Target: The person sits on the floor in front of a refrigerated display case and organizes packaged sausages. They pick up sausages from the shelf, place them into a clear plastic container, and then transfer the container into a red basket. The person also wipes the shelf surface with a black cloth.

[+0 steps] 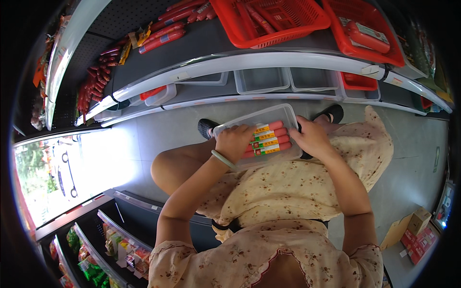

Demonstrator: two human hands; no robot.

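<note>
The clear plastic tray (283, 117) rested on the person's lap, steadied there. The left hand (234, 142) curled over the red sausages (269, 141) inside; the right hand (312, 138) gripped the tray's right edge.

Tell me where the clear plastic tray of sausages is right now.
In the head view, the clear plastic tray sits mid-frame on the person's lap, held between the left hand and right hand, below the shelf of empty bins.

Open grey floor (158, 129) lies left of the clear plastic tray (259, 137). Ahead, 2 white curved shelf edges (269, 62) bar the way; 3 clear empty bins (261, 79) and 2 red mesh baskets (273, 19) fill those shelves.
</note>
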